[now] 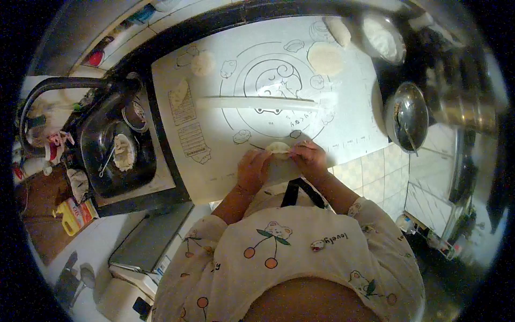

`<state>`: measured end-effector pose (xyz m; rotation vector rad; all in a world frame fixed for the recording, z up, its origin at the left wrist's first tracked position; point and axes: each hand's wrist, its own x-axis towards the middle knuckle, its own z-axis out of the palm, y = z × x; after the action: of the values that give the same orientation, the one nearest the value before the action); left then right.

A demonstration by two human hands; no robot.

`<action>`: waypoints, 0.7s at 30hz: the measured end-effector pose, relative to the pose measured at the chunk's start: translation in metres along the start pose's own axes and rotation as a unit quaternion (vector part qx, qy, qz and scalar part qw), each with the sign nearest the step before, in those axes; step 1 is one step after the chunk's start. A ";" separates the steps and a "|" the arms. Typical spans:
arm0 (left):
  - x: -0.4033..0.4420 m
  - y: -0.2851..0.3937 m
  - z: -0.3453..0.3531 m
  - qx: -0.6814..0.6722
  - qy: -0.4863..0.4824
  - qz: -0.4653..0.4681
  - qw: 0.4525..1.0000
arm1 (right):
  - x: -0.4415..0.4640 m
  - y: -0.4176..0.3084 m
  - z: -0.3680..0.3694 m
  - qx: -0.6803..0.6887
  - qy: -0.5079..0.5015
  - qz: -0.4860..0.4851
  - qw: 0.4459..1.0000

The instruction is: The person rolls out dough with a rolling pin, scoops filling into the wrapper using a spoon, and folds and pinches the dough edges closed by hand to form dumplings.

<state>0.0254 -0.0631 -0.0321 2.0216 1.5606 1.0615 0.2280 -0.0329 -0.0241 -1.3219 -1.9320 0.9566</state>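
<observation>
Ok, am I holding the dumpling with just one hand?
No, the left hand and right hand both hold the dumpling, one at each end.

"lovely" on shirt (306, 249) (print on mat (351, 102) blurred)

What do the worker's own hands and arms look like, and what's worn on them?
The left hand and right hand are bare and ungloved. Pale sleeves with cartoon prints, including orange cherries, leave the forearms uncovered.
</observation>
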 end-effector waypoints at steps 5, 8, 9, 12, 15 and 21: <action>0.002 -0.001 -0.002 0.010 -0.014 -0.031 0.999 | 0.001 0.001 0.011 0.063 0.061 0.043 0.995; 0.014 0.007 -0.004 0.047 -0.008 -0.008 0.999 | 0.011 -0.007 0.008 0.026 0.084 -0.062 0.994; 0.021 0.007 -0.007 0.040 -0.047 0.005 0.998 | 0.012 -0.005 0.008 0.013 0.057 -0.076 0.995; 0.023 0.001 -0.003 0.015 -0.082 0.014 0.996 | 0.016 -0.003 0.007 -0.015 -0.008 -0.094 0.995; 0.020 -0.005 -0.001 0.006 -0.093 0.017 0.995 | 0.022 -0.011 0.002 -0.007 -0.017 -0.056 0.998; 0.031 0.001 -0.002 0.043 -0.165 0.011 0.985 | 0.012 -0.006 0.005 -0.021 -0.035 0.021 0.999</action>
<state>0.0275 -0.0349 -0.0194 2.1439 1.4337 0.6333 0.2168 -0.0241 -0.0206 -1.3742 -1.9948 1.0004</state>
